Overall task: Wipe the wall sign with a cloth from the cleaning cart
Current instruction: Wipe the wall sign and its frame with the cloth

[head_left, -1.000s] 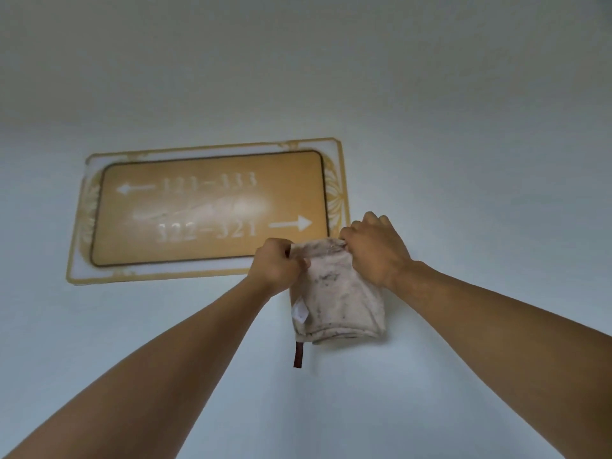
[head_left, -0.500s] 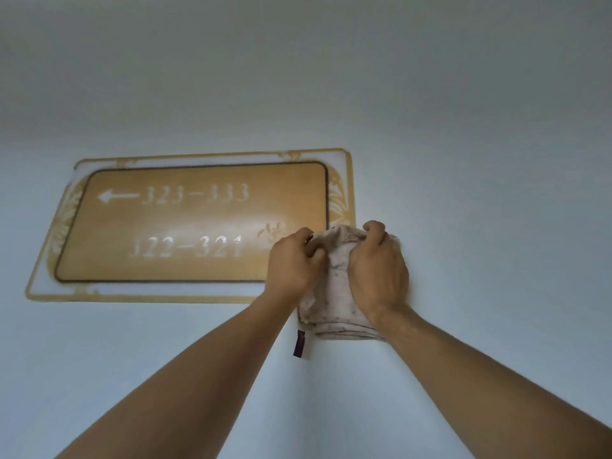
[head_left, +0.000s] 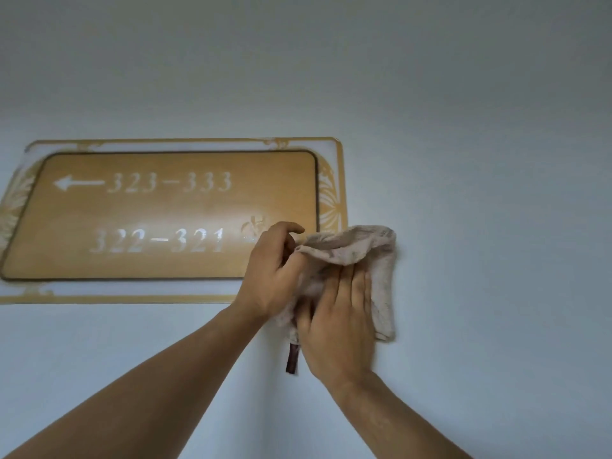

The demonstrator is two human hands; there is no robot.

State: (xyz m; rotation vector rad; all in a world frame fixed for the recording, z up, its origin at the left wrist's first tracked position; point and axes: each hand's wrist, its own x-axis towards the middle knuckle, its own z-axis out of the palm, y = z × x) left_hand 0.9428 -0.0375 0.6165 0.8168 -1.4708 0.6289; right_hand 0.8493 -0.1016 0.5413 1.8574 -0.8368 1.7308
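Sign (head_left: 172,213) left edge cut off; lower right corner, arrow hidden behind hands, cloth (head_left: 381,260).

A pale wall (head_left: 463,160) carries a gold sign (head_left: 172,213) mounted flat against it. White arrows and the numbers 323-333 and 322-321 are printed on the sign, inside a patterned border
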